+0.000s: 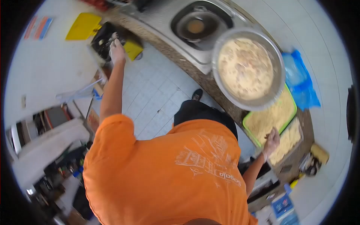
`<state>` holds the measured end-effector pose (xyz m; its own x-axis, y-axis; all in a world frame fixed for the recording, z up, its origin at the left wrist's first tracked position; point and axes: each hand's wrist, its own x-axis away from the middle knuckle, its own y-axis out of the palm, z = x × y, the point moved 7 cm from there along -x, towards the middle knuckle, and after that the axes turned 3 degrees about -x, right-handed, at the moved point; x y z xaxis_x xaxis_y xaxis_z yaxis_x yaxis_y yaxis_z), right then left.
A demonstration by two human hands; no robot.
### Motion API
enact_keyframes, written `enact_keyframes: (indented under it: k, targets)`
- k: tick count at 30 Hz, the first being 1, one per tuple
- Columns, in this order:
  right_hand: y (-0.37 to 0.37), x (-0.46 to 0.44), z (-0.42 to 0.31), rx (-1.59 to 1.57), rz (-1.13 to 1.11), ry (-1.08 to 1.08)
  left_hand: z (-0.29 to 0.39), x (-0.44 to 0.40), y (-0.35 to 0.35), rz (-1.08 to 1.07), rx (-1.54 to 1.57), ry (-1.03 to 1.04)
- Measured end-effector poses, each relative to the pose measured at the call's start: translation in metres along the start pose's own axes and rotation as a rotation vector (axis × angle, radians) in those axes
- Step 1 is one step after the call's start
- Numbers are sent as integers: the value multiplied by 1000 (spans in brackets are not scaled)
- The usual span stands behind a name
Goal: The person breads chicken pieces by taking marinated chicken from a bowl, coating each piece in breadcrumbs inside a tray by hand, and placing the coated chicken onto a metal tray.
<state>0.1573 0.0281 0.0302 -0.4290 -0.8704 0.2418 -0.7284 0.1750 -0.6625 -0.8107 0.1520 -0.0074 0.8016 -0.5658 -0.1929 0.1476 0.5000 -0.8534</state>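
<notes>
- We see the left hand (117,51) stretched out over a black bin (102,36); fingertips whitish and blurred, can't tell whether they're together or pinching something.
- We see the right hand (273,142) at the near edge of a green-rimmed tray (250,134) of crumbs, beside a container (301,139) of pale pieces. Fingers bent; can't tell if it holds anything.
- We have a metal bowl (278,63) of creamy mixture (245,67) on the counter, overlapping the tray's far end in view.
- Blue bag (302,80) right of bowl; sink (205,66) left.
</notes>
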Motion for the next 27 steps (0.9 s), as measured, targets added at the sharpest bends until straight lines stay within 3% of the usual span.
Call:
enact_keyframes:
  k: [1, 2, 3, 4, 5, 6, 7, 9, 10, 12, 16, 18, 21, 24, 25, 27]
  targets:
    - [3, -8, 42, -15, 16, -82, 52, 52, -3, 61, 103, 170]
    - [8, -1, 29, 62, -21, -77, 107, 108, -6, 107, 196, 346]
    - [8, 0, 51, 147, 13, -199, 164, 162, -27, 72, 379, 399]
    - [13, 14, 30, 470, 62, -473, 202, 212, -29, -10, 379, 576]
    - [15, 17, 37, 547, -1, -412, 227, 259, -28, -79, 377, 750]
    - [12, 20, 39, 484, -107, -262, 241, 316, -13, -253, 474, 1076]
    - [11, 26, 43, 504, -176, -259, 247, 370, -4, -401, 566, 1398]
    - [10, 37, 48, 565, -283, -309, 312, 473, -11, -901, 680, 1627]
    - [9, 42, 47, 612, -321, -355, 338, 528, -11, -1131, 631, 1666]
    - [8, 40, 67, 644, -391, -402, 349, 620, 29, -1117, 753, 1645]
    - [0, 19, 119, 663, -465, -470, 358, 736, 89, -1022, 189, 1785]
    - [-1, 23, 117, 761, -511, -486, 362, 753, 110, -1029, 66, 1737]
    - [-9, 35, 114, 610, -448, -769, 373, 756, 89, -1032, 40, 1763]
    - [-24, 41, 104, 544, -583, -729, 346, 767, 84, -1074, -27, 1930]
    - [-27, 40, 106, 493, -619, -716, 357, 762, 82, -1069, -22, 1857]
    - [-28, 33, 106, 481, -474, -748, 380, 752, 81, -1056, -2, 1703]
